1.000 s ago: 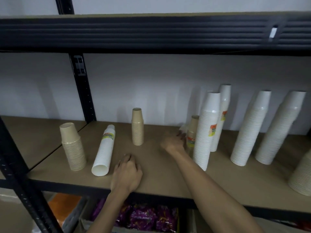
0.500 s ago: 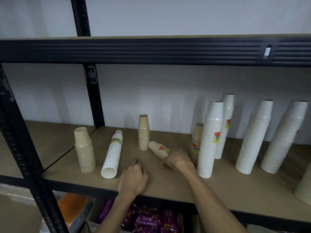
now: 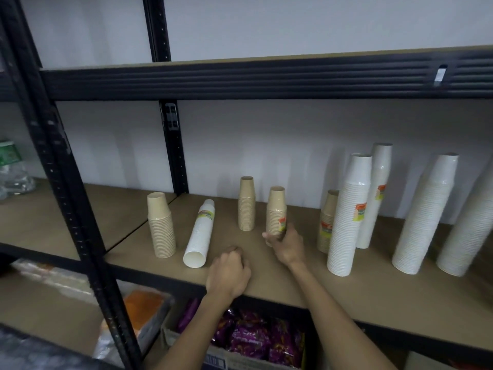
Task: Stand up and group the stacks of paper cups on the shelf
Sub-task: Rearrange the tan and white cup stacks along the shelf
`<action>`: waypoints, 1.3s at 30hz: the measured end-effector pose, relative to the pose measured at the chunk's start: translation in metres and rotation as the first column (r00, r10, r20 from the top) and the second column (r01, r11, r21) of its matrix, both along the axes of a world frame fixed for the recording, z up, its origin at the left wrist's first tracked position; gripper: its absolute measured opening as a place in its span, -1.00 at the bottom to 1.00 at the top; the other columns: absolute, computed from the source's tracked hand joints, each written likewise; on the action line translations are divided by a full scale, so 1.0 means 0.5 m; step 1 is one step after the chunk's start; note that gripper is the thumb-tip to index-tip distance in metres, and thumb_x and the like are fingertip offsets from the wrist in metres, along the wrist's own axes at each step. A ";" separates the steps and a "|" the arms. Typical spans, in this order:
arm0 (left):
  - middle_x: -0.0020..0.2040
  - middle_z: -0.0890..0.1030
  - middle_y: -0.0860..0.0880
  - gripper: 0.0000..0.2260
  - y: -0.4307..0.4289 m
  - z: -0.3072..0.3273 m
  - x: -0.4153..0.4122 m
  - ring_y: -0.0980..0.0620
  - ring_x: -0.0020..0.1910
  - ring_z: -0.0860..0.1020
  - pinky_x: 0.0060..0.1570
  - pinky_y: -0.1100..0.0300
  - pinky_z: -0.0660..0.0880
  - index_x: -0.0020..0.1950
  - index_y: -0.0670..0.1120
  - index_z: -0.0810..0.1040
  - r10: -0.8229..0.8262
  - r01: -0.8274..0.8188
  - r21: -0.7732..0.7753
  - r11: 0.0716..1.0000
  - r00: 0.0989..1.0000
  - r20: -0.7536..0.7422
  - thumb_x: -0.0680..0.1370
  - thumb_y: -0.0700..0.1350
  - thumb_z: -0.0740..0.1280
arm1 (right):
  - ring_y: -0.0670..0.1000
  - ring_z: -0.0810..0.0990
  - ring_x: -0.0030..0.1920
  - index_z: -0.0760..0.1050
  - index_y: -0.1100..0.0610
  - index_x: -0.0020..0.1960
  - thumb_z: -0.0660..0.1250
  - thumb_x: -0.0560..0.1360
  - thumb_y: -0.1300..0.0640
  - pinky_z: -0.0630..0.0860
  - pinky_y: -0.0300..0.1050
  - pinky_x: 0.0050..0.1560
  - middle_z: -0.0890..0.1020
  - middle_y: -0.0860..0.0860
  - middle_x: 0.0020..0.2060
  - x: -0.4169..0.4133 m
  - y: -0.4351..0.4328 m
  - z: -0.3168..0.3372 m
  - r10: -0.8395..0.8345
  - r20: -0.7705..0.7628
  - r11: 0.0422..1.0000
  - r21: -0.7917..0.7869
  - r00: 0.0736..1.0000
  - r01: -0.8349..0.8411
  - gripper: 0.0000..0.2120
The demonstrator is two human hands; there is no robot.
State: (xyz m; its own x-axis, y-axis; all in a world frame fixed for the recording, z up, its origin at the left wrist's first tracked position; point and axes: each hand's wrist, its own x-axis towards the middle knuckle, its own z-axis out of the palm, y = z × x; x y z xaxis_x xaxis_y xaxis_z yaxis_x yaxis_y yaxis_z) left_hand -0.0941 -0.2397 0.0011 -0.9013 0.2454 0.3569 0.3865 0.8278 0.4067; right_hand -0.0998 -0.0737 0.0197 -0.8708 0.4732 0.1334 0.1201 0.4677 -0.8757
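My right hand (image 3: 286, 244) grips the base of a small tan cup stack with a label (image 3: 276, 209), which stands upright on the brown shelf (image 3: 293, 287). Beside it on the left stands another small tan stack (image 3: 246, 204). My left hand (image 3: 229, 271) rests on the shelf near the front edge, fingers curled, holding nothing. A long white stack (image 3: 200, 235) lies on its side to the left, next to a wider upright tan stack (image 3: 160, 225). On the right, a labelled tan stack (image 3: 327, 222) stands partly hidden behind a tall white stack (image 3: 348, 217).
More tall white stacks (image 3: 424, 217) stand at the right, one (image 3: 376, 193) against the wall. A black upright post (image 3: 66, 182) crosses the left foreground, and a black beam (image 3: 240, 78) carries the shelf above. A box of purple packets (image 3: 253, 340) sits below.
The labelled tan stack, lying tilted on the shelf half a second ago, now stands upright in my right hand. The left hand has stayed put while the camera has shifted.
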 end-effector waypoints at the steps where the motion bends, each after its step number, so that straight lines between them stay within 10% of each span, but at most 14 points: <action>1: -0.03 0.60 -0.08 -0.85 -0.002 0.004 0.002 -0.17 -0.06 0.57 -0.13 0.04 0.48 -0.12 -0.08 0.46 -0.001 0.001 0.005 1.000 1.000 -0.004 0.55 -0.05 0.16 | 0.14 0.58 0.18 0.43 0.15 0.23 0.50 0.41 -0.12 0.50 -0.08 0.06 0.61 0.11 0.15 0.004 0.000 0.003 0.004 0.004 1.000 -0.008 1.000 -0.004 -0.46; 9: -0.02 0.58 -0.05 -0.84 -0.144 0.027 0.080 0.08 -0.01 0.54 0.05 0.28 0.47 -0.06 -0.21 0.59 0.053 0.194 0.372 0.908 0.826 -0.561 0.48 -0.25 0.22 | -0.04 0.57 -0.15 0.51 0.11 -0.02 0.41 0.49 0.14 0.40 -0.20 -0.13 0.63 -0.01 -0.16 0.112 -0.111 -0.026 -0.068 -0.275 0.992 0.081 0.959 0.093 -0.89; 15: 0.06 0.51 -0.08 -0.80 -0.318 0.031 -0.034 -0.04 0.03 0.50 0.04 0.11 0.43 0.11 -0.18 0.52 0.405 -0.187 0.571 0.800 0.870 -0.283 0.52 -0.29 0.23 | -0.02 0.62 -0.14 0.53 0.11 -0.03 0.40 0.50 -0.03 0.53 -0.10 -0.02 0.64 -0.04 -0.22 0.037 -0.217 -0.005 0.186 -0.129 0.982 0.043 0.974 -0.181 -0.79; 21: 0.27 0.51 -0.15 -0.71 -0.385 -0.022 -0.162 -0.17 0.28 0.48 0.28 -0.09 0.38 0.28 -0.12 0.45 0.244 -0.245 0.027 0.969 0.968 0.054 0.61 -0.11 0.10 | -0.01 0.52 -0.36 0.48 0.12 -0.21 0.22 0.40 -0.48 0.40 -0.16 -0.36 0.54 0.00 -0.35 -0.049 -0.266 0.071 0.266 0.283 0.964 -0.099 0.922 -0.248 -0.38; 25: 0.56 0.21 -0.07 -0.55 -0.389 -0.035 -0.188 -0.04 0.56 0.09 0.50 -0.08 0.03 0.54 -0.07 0.21 0.240 -0.221 -0.188 0.957 0.967 0.081 0.66 -0.01 -0.03 | -0.04 0.55 -0.32 0.52 0.14 0.05 0.41 0.37 -0.32 0.44 -0.19 -0.39 0.58 0.00 -0.26 -0.100 -0.298 0.097 0.300 0.447 0.951 -0.074 0.843 -0.299 -0.45; 29: 0.59 0.14 -0.03 -0.53 -0.399 -0.051 -0.205 0.00 0.57 0.04 0.51 -0.03 -0.02 0.58 -0.05 0.13 0.243 -0.222 -0.212 0.952 0.967 0.077 0.67 0.02 -0.09 | -0.02 0.64 -0.19 0.51 0.17 0.18 0.49 0.40 0.00 0.58 -0.13 -0.28 0.65 0.03 -0.11 -0.127 -0.287 0.096 0.410 0.330 0.905 -0.268 0.850 -0.332 -0.57; 33: 0.59 0.14 0.00 -0.53 -0.401 -0.065 -0.214 0.03 0.57 0.03 0.51 0.02 -0.02 0.58 -0.03 0.13 0.255 -0.239 -0.201 0.950 0.966 0.053 0.66 0.03 -0.10 | 0.10 0.64 0.10 0.51 0.15 0.24 0.52 0.40 0.00 0.57 -0.01 0.10 0.65 0.06 0.12 -0.164 -0.274 0.086 0.227 0.001 0.973 0.035 0.974 -0.227 -0.52; 39: 0.57 0.19 0.00 -0.49 -0.395 -0.061 -0.205 0.02 0.56 0.08 0.49 0.01 0.01 0.56 -0.03 0.19 0.264 -0.257 -0.174 0.951 0.964 0.017 0.64 0.05 -0.13 | 0.14 0.59 0.17 0.39 0.12 0.26 0.49 0.45 0.06 0.53 0.03 0.14 0.63 0.07 0.16 -0.202 -0.283 0.022 0.230 -0.126 0.973 0.059 0.965 -0.225 -0.53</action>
State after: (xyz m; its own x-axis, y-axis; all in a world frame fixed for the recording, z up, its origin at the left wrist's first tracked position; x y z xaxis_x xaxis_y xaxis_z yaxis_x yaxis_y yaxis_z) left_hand -0.1969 -0.4374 -0.0295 -0.9543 0.0534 0.2940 0.1345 0.9553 0.2632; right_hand -0.2010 -0.2151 0.0308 -0.9284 0.2559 0.2693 -0.1081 0.5075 -0.8548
